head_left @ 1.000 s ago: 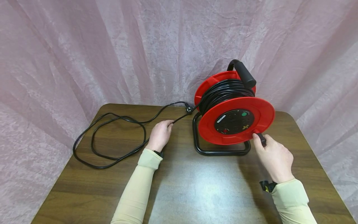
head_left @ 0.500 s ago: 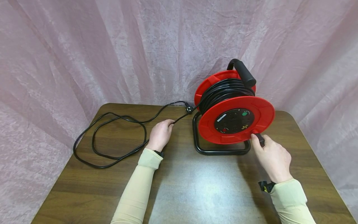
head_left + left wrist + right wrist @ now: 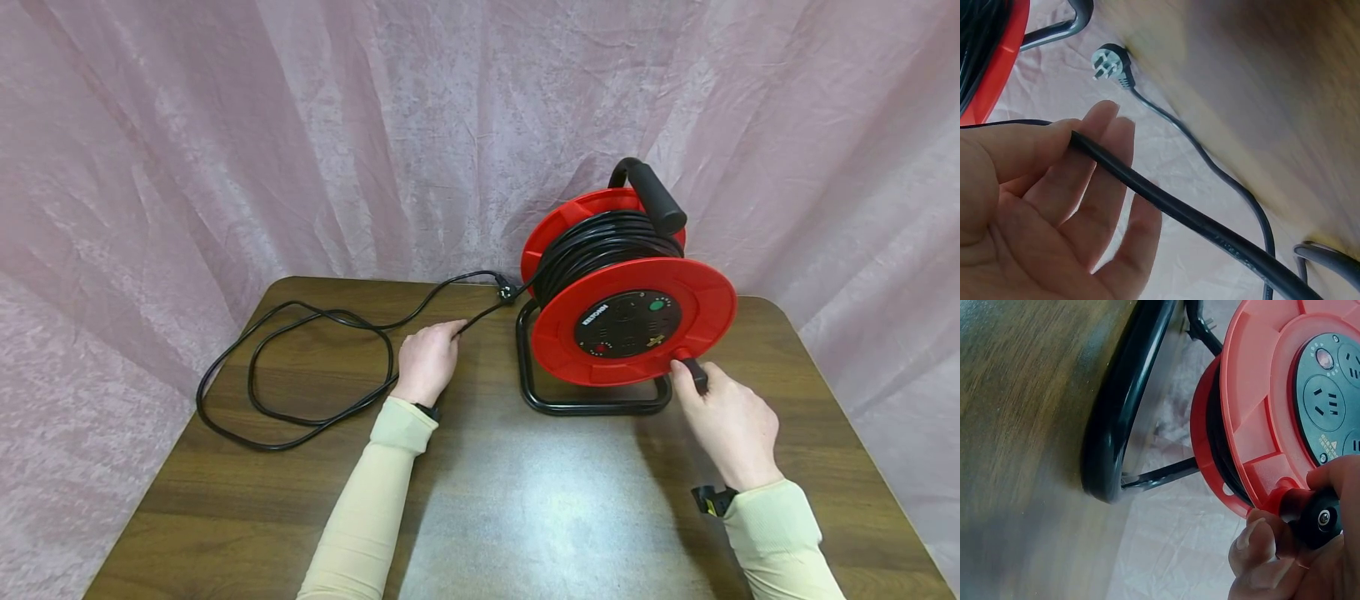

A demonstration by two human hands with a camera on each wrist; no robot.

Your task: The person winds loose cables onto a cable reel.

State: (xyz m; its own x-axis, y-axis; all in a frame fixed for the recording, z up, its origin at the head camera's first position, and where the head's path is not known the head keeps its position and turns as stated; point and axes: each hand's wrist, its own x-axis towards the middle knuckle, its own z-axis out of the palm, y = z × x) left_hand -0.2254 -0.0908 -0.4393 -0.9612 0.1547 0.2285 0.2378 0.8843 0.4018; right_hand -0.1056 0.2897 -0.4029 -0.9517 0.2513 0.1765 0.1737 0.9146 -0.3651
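Observation:
A red cable reel (image 3: 633, 321) wound with black cable stands on a black tube frame (image 3: 596, 408) at the table's right side. My right hand (image 3: 731, 425) grips the small black crank knob (image 3: 697, 377) on the reel's near disc; the right wrist view shows fingers and thumb around that knob (image 3: 1319, 519). To the left, my left hand (image 3: 429, 362) pinches the black cable (image 3: 483, 317) between the reel and its loose loops. In the left wrist view the cable (image 3: 1172, 206) runs between thumb and fingers. The plug (image 3: 507, 292) lies near the reel, prongs showing (image 3: 1109, 62).
Loose cable loops (image 3: 270, 446) spread over the left part of the wooden table (image 3: 225, 533). A black carrying handle (image 3: 656, 200) tops the reel. Behind the table hangs a pink curtain (image 3: 450, 142).
My right hand and the crank knob have shifted slightly left, and the reel's face has turned a little. The left hand has drawn very slightly left; the cable loops barely differ.

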